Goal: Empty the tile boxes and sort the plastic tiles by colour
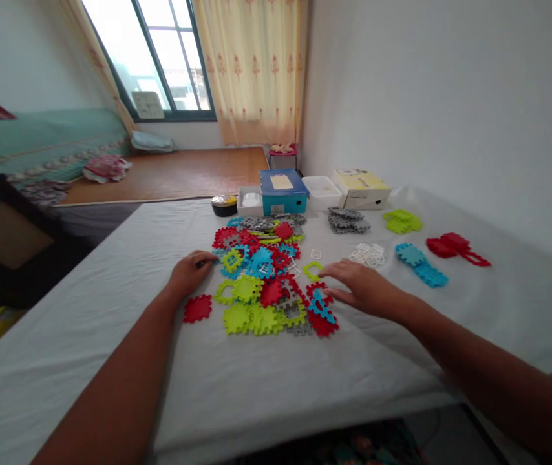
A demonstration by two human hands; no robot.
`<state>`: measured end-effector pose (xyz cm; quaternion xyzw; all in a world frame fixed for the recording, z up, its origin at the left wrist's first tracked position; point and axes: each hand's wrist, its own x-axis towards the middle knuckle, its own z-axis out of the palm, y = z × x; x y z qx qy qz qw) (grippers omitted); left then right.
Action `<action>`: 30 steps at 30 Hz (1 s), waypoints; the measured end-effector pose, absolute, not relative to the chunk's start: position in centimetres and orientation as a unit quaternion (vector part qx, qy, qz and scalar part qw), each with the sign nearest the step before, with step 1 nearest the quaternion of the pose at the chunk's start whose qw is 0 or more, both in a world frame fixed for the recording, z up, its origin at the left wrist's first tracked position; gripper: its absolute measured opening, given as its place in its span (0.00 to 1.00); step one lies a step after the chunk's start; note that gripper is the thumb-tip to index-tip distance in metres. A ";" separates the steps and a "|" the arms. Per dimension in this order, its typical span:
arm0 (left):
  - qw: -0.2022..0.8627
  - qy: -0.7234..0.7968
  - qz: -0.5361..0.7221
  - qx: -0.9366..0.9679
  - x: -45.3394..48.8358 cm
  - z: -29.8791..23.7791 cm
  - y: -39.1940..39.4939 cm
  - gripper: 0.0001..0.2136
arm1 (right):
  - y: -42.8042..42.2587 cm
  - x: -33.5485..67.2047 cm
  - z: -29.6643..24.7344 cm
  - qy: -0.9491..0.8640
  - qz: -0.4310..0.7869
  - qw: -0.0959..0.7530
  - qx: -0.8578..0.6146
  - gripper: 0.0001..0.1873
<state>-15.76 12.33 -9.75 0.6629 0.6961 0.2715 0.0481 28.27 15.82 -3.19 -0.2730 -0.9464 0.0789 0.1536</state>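
A mixed heap of flat, notched plastic building tiles in red, blue, lime green and grey spreads over the white-covered table (237, 387). My left hand (189, 274) rests at the heap's left edge, fingers loosely bent, a gap beside the thumb, fingertips by a blue tile (225, 270). Below it a red tile (198, 309) lies apart. On the right, my right hand (360, 284) is held over the table, its fingers and thumb apart and nothing visibly held. Nearest its fingertips are a lime green frame tile (311, 271) and a blue triangular frame (322, 309) on red tiles.
Sorted piles lie to the right: grey tiles (348, 221), white frames (367, 254), green tiles (402, 221), blue tiles (421, 263) and red tiles (453, 246). Along the back stand a blue box (283, 192), a white tub (321, 190), a yellow-white box (362, 189) and a round tin (224, 206).
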 end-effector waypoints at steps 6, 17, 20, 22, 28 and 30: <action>0.053 0.690 0.287 0.662 -15.6 -9.6 12.2 0.15 | 18.4 18.2 -4.2 -0.957 0.095 0.201 -0.188 0.21; 0.064 0.692 0.291 0.657 -15.7 -9.8 12.4 0.15 | 20.5 18.5 -5.2 -0.928 0.148 0.257 -0.226 0.22; 0.067 0.687 0.293 0.662 -15.6 -9.7 12.3 0.16 | 20.7 21.1 -3.7 -0.915 0.162 0.273 -0.250 0.23; 0.070 0.686 0.295 0.662 -15.6 -9.7 12.3 0.16 | 20.1 23.2 -3.2 -0.915 0.157 0.267 -0.258 0.21; 0.065 0.687 0.291 0.663 -15.6 -9.5 12.2 0.16 | 17.1 31.2 -5.3 -0.905 0.139 0.239 -0.323 0.19; 0.064 0.690 0.284 0.663 -15.6 -9.4 12.2 0.16 | 16.5 34.2 -6.2 -0.879 0.145 0.247 -0.381 0.20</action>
